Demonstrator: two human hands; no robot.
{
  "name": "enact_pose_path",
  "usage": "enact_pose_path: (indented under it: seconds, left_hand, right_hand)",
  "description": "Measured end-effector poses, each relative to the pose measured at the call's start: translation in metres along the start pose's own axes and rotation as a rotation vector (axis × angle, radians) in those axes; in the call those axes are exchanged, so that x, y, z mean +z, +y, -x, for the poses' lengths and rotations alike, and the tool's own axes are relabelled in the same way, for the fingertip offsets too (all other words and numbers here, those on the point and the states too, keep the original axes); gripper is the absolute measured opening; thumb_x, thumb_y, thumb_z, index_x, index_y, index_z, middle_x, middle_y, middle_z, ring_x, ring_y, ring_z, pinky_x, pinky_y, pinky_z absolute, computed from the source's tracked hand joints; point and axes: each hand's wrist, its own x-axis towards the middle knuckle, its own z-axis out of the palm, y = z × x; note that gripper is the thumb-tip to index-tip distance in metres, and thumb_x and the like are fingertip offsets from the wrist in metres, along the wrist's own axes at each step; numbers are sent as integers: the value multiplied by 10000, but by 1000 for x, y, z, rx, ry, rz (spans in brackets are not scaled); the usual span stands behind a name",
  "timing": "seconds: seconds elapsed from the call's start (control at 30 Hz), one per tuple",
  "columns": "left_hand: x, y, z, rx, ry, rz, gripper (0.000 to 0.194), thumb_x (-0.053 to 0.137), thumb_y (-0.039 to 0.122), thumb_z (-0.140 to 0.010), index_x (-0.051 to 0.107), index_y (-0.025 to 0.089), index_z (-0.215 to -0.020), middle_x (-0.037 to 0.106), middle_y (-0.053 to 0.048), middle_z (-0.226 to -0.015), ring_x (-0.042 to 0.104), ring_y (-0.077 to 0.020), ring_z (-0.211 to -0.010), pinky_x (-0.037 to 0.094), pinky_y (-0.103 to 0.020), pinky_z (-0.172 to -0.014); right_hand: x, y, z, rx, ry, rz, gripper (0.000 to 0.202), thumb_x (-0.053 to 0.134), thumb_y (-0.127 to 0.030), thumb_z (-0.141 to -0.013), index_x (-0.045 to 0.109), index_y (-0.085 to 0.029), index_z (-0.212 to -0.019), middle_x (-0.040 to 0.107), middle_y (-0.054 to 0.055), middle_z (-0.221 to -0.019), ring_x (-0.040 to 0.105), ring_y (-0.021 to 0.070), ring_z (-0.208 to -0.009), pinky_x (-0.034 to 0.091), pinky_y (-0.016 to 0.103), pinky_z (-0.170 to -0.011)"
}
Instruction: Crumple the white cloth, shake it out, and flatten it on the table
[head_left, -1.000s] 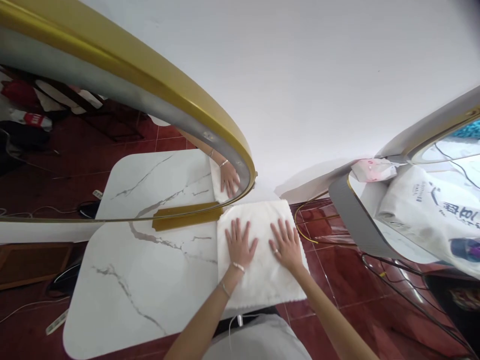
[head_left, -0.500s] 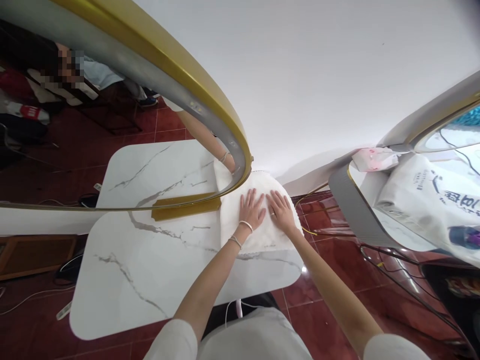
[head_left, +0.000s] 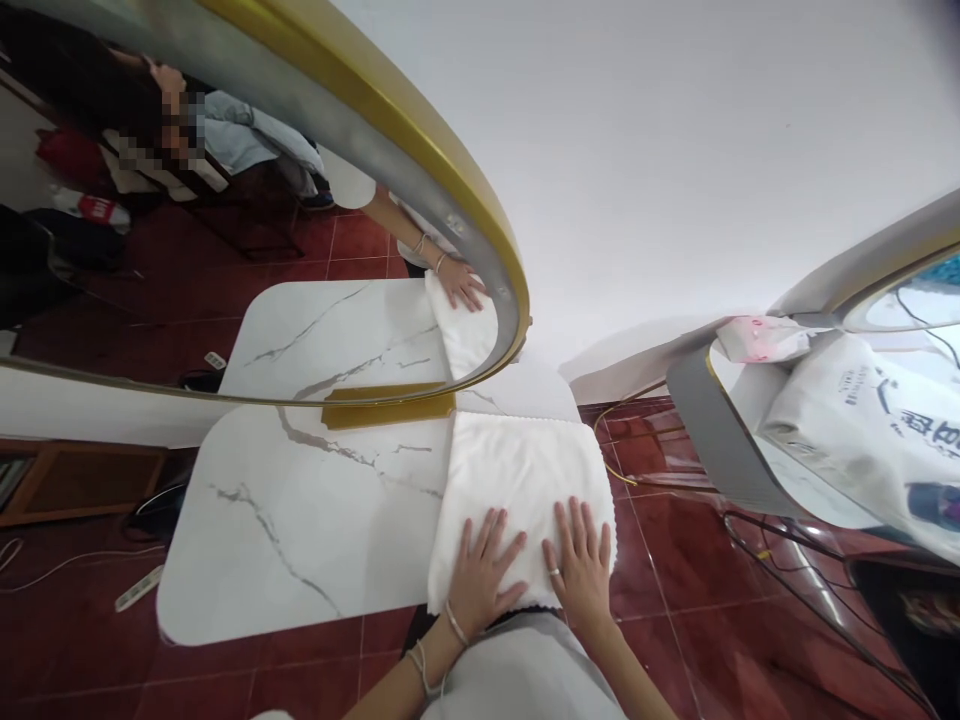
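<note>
A white cloth (head_left: 525, 455) with a scalloped edge lies spread over the right part of a white marble-patterned table (head_left: 360, 540). My left hand (head_left: 487, 570) rests flat on the cloth near the table's front edge, fingers spread. Beside it my right hand (head_left: 581, 565), with a ring on one finger, also presses flat on the cloth near its right side. Neither hand grips anything. The cloth's near edge reaches the table's front edge by my body, and part of that edge is hidden by my hands and wrists.
A large gold-rimmed mirror (head_left: 450, 120) stands at the table's back on a gold base (head_left: 390, 408), reflecting a seated person and my arm. To the right, a second table (head_left: 712, 430) bears a white printed bag (head_left: 847, 400) and a pink-and-white packet (head_left: 761, 338). A power strip (head_left: 139, 590) lies on the floor.
Both hands have slid toward my body, and the white cloth has come with them from the back by the wall to the table's front edge. The view has shifted slightly.
</note>
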Motion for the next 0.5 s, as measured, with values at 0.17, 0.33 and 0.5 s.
enact_pose_path:
  seconds: [0.17, 0.33, 0.5]
  left_hand:
    - [2, -19, -14, -36, 47, 57, 577, 472, 537, -887, 401, 322, -1417, 376, -79, -1493, 325, -271, -1369, 243, -483, -1118]
    - [6, -58, -82, -686, 279, 78, 306, 518, 379, -899, 668, 234, -1123, 488, -142, -1352, 463, -324, -1208, 414, -496, -961]
    - [0, -102, -120, -678, 377, 202, 274, 451, 189, -924, 719, 246, -915, 652, -58, -948, 591, -185, -909, 495, -341, -858]
  right_hand:
    - [4, 13, -45, 94, 66, -29, 634, 349, -487, -942, 234, -208, -1500, 569, 165, -1186, 501, 334, -1079, 348, 514, -911]
    - [10, 18, -106, 178, 122, -79, 584, 347, -507, -939, 417, -174, -1414, 547, 174, -1154, 476, 336, -1051, 387, 492, -864]
    - [19, 6, -123, 135, 172, -74, 546, 348, -434, -961, 352, -214, -1461, 417, 164, -1411, 357, 345, -1292, 299, 548, -1022]
